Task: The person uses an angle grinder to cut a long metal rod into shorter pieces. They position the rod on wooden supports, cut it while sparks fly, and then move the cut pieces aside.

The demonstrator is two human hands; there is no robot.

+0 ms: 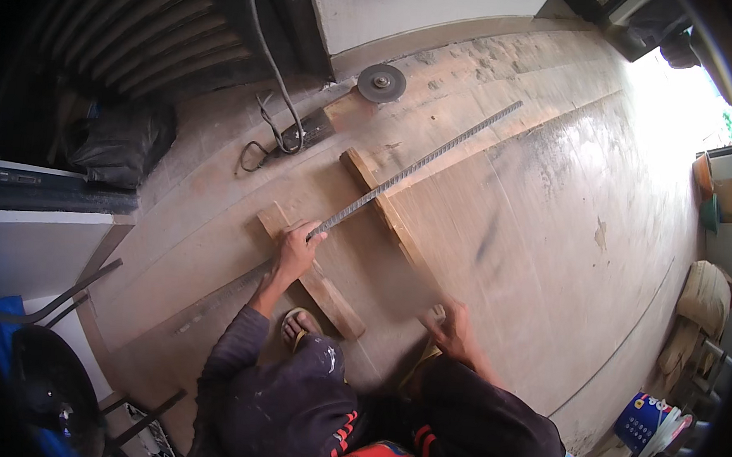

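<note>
A ribbed steel bar (pixel 436 154) lies slantwise across a long wooden plank (pixel 399 230) on the floor. My left hand (pixel 297 250) is closed around the bar's near end, above a second, shorter wood piece (pixel 329 297). Beside the near end of the long plank, my right hand (pixel 457 331) has its fingers curled in by my right knee. Something small and pale shows at its fingertips, but a smeared patch there hides what it is.
Beyond the planks lies what looks like an angle grinder (pixel 309 133), its dark disc (pixel 382 83) facing up and a grey cable (pixel 269 54) looping over it. A black bag (pixel 126 146) sits at left. My sandalled foot (pixel 300 326) stands beside the shorter wood. A blue box (pixel 646 421) is at lower right.
</note>
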